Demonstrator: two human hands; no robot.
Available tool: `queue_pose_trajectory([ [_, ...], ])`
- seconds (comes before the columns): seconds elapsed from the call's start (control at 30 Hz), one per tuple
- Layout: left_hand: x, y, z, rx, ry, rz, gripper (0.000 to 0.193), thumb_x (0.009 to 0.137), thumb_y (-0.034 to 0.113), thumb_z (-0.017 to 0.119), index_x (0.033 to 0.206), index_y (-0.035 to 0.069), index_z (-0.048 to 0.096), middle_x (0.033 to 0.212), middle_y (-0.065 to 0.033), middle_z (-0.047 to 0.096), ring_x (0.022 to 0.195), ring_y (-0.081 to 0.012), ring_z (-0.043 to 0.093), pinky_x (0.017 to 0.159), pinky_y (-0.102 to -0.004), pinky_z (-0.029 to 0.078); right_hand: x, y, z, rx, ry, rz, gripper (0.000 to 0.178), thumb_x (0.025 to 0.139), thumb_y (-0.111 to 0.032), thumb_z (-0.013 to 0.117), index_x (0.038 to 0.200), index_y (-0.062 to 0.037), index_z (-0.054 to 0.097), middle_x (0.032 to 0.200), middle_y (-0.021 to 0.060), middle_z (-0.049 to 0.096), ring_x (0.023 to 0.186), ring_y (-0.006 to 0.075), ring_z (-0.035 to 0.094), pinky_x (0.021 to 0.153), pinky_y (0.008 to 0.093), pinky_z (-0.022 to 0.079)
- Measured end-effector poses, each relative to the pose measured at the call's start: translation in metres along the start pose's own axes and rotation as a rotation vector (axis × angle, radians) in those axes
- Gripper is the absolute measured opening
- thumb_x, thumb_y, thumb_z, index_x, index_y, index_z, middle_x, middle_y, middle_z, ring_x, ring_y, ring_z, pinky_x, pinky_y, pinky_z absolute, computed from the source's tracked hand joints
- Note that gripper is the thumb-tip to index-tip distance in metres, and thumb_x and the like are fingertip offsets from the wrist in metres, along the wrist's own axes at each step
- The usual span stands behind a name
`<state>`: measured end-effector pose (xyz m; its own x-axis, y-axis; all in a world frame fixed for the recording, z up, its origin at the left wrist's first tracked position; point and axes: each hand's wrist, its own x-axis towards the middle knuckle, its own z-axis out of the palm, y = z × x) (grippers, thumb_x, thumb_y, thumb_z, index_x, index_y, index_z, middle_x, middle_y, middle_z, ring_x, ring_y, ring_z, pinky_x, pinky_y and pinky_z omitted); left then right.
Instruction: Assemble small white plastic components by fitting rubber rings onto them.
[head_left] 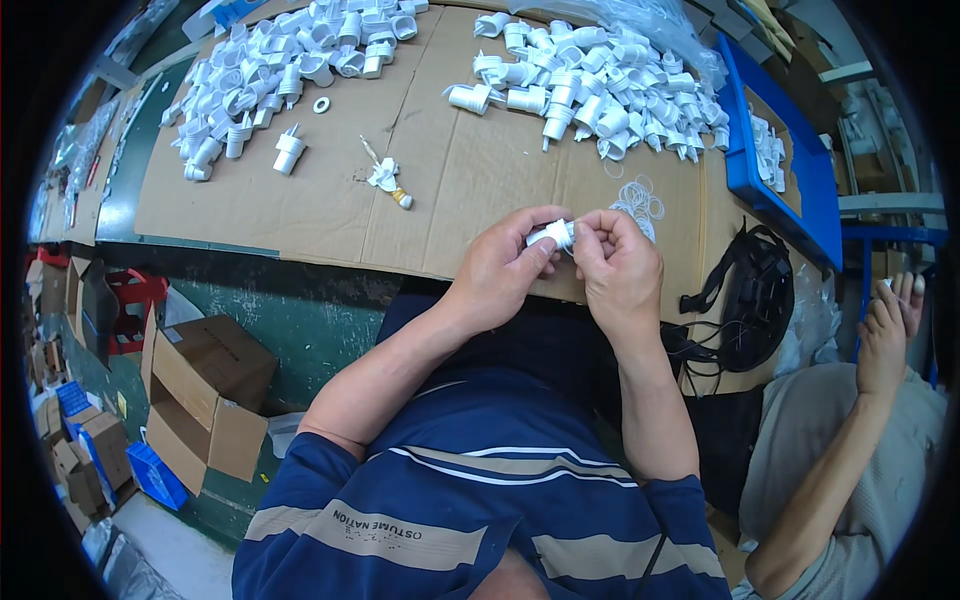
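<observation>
Head: L fingers [538,216], R fingers [588,252] pinched on wht fitting [556,234]; rings [640,202], blk straps [752,300] nr.

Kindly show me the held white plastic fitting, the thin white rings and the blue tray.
White plastic fitting [557,234]: head view, exposed side.
Thin white rings [638,203]: head view, pile's middle.
Blue tray [741,178]: head view, left wall.

Readable print: a line of dark capital letters, upside down in this view, on a beige band [420,543] of the wearer's navy shirt [500,500]. Brown cardboard box [235,365] at left has dark marking, too small to read.
</observation>
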<state>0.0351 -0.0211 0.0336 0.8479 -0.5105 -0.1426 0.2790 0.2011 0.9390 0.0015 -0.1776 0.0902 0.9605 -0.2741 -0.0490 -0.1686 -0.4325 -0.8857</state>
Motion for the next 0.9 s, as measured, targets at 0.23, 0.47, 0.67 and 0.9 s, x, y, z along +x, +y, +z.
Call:
queue_pose_trajectory([
  [0.23,-0.003,0.004,0.001,0.099,0.039,0.022,0.036,0.1,0.003,0.063,0.136,-0.002,0.062,0.117,-0.0114,0.068,0.096,-0.0135,0.063,0.087,-0.0255,0.053,-0.002,0.0,0.002,-0.041,0.034,-0.014,0.009,0.094,-0.005,0.069,0.098,0.0028,0.07,0.075,0.0034,0.066,0.061,0.0091,0.056,0.056,0.0233,0.047],
  [0.47,-0.005,0.007,0.003,0.345,0.114,0.211,0.036,0.091,0.003,0.074,0.127,0.0,0.069,0.12,-0.0112,0.069,0.099,-0.0169,0.065,0.089,-0.0283,0.053,-0.007,0.002,-0.003,-0.021,0.054,-0.052,0.009,0.092,-0.002,0.07,0.099,0.004,0.071,0.077,0.005,0.068,0.061,0.0103,0.057,0.057,0.0246,0.048],
  [0.67,-0.004,0.001,0.006,0.368,0.157,0.322,0.036,0.087,0.003,0.077,0.123,0.0,0.072,0.122,-0.0113,0.07,0.103,-0.0209,0.067,0.09,-0.0307,0.054,-0.011,-0.003,-0.009,0.087,0.026,0.032,0.01,0.091,0.002,0.071,0.1,0.0034,0.073,0.079,0.0052,0.069,0.062,0.0107,0.057,0.056,0.0243,0.047],
  [0.9,-0.003,-0.004,0.006,0.432,0.163,0.413,0.038,0.085,0.002,0.079,0.123,0.0,0.072,0.122,-0.0118,0.07,0.106,-0.0227,0.068,0.091,-0.0313,0.054,-0.012,0.004,-0.012,-0.164,0.049,-0.259,0.01,0.087,0.004,0.073,0.097,0.0022,0.075,0.084,0.0055,0.069,0.062,0.012,0.056,0.056,0.025,0.045],
])
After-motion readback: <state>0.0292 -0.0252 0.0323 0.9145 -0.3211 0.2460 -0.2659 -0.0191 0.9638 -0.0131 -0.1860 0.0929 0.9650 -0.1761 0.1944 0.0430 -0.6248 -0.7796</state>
